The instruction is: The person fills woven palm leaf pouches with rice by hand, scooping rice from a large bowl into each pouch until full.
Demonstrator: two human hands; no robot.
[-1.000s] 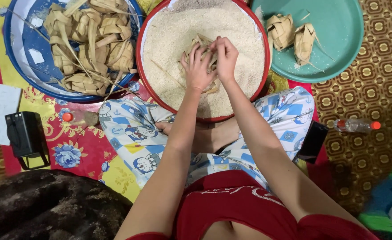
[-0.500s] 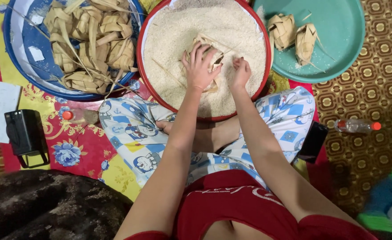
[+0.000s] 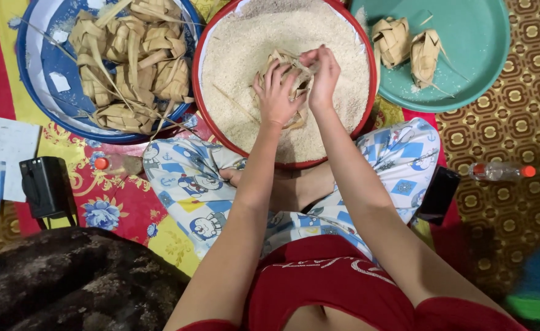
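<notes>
Both hands (image 3: 299, 86) on woven pouch (image 3: 288, 67), over rice (image 3: 245, 55)

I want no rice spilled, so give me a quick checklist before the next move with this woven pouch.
1. Woven leaf pouch cupped in left hand: ok.
2. Right hand pinched at the pouch's top: ok.
3. Pouch over the red rice basin, not past its rim: ok.
4. How full the pouch is: cannot tell.
5. Free space on the green tray beside two pouches: ok.
</notes>
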